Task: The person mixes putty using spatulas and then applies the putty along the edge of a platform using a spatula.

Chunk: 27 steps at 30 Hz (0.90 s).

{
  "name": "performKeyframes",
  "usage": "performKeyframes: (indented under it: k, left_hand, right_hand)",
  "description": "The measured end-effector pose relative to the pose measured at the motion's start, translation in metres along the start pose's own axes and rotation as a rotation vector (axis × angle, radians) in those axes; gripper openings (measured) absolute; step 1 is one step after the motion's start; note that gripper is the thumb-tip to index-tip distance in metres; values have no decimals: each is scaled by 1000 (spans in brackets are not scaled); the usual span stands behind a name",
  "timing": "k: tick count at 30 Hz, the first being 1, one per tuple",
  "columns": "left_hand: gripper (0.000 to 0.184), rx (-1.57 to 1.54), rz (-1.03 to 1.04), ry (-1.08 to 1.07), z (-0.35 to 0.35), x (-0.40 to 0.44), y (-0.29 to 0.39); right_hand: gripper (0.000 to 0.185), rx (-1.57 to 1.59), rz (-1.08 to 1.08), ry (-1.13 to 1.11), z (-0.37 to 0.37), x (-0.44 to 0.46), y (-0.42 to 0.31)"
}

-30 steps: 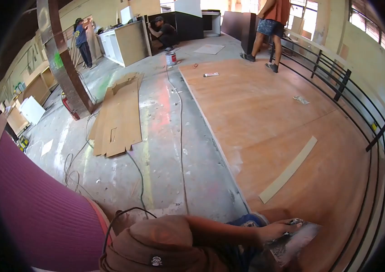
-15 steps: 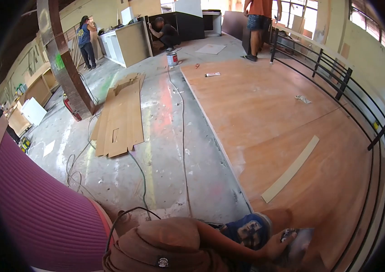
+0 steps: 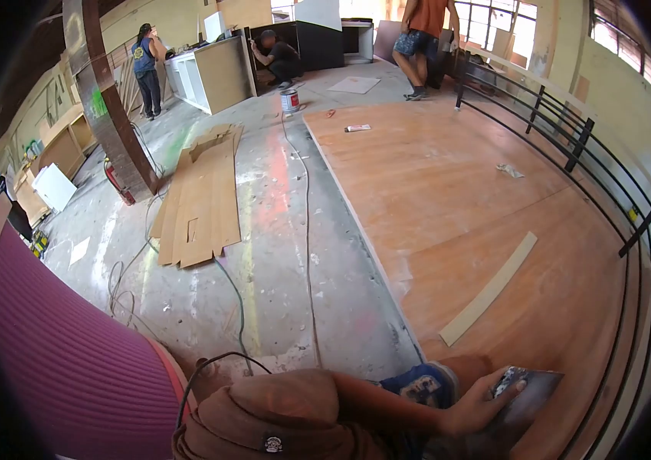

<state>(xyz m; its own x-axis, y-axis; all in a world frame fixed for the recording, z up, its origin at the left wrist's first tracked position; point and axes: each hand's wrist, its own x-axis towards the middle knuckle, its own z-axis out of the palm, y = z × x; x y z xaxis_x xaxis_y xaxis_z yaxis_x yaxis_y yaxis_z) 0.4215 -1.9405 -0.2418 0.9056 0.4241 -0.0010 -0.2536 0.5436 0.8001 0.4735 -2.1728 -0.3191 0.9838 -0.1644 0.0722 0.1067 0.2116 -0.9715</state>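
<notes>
My right hand (image 3: 478,406), at the lower right, grips a flat, dark, glossy plate (image 3: 537,391) with a mottled silvery patch near the thumb. Its exact kind is not clear. The thumb lies over its upper face, while the other fingers are mostly hidden. Beneath and around the plate lies a large reddish-brown board (image 3: 448,192). A pale curved strip (image 3: 490,290) rests on the board, beyond my hand. Brown cloth (image 3: 279,406) and blue shorts (image 3: 421,385) show at the bottom. My left hand is out of sight.
A purple ribbed curved panel (image 3: 65,345) stands at left. Flattened cardboard (image 3: 201,199) and cords (image 3: 308,230) lie on the floor. Black metal rails (image 3: 578,146) run along the right. A can (image 3: 289,100) and tube (image 3: 357,128) are farther off. Several people are at the back.
My right hand has moved slightly up and right with the plate, showing more of it. The person in orange at the back has shifted left, legs changing stance.
</notes>
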Motion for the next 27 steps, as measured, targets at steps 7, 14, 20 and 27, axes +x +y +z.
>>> performKeyframes:
  k: [7,14,20,27]
  left_hand:
    - [27,318,237,-296,-14,10,-35]
    - [25,36,108,-46,-6,24,-10]
    - [32,253,-154,-571,-26,30,-43]
    - [34,-126,-615,-606,-9,5,-86]
  right_hand:
    - [66,43,-19,8,-13,-1,-9]
    - [64,-20,-12,-18,21,-12,-23]
    - [62,-31,-2,-40,12,-4,-9]
    - [60,-24,17,-60,19,-2,-1]
